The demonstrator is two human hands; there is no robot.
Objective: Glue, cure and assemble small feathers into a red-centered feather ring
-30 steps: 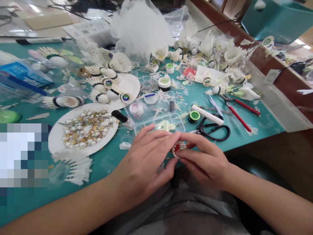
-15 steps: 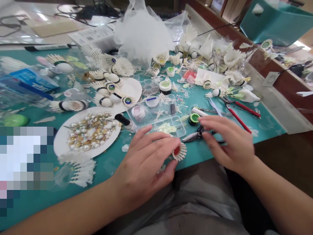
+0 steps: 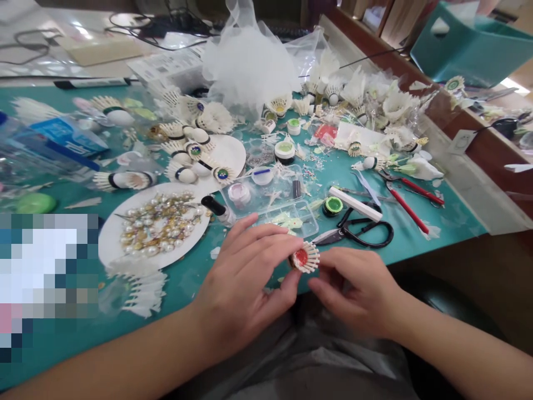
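A cut-down shuttlecock piece (image 3: pixel 305 258), with short pale quill stubs around a red centre, is pinched between the thumb and fingers of my left hand (image 3: pixel 254 272). Its red face is turned up toward me. Close against its right side is my right hand (image 3: pixel 358 286), fingers curled and thumb apart from them, with nothing visible between. Whether the fingertips touch the stubs I cannot tell. Just beyond lie black-handled scissors (image 3: pixel 368 232), a white stick (image 3: pixel 356 204) and a small open pot of green paste (image 3: pixel 333 206).
A white plate of pearl beads (image 3: pixel 112 236) is at left, near a clear compartment box (image 3: pixel 245 208). Red-handled pliers (image 3: pixel 412 214) lie at right. Shuttlecocks (image 3: pixel 185 174) and a heap of white feathers (image 3: pixel 391 100) are farther back. White tulle (image 3: pixel 250 66) stands behind.
My right hand has moved left and down from over the scissors to beside the shuttlecock piece, uncovering the scissors' handles. My left hand keeps its hold; the piece's red centre shows more fully.
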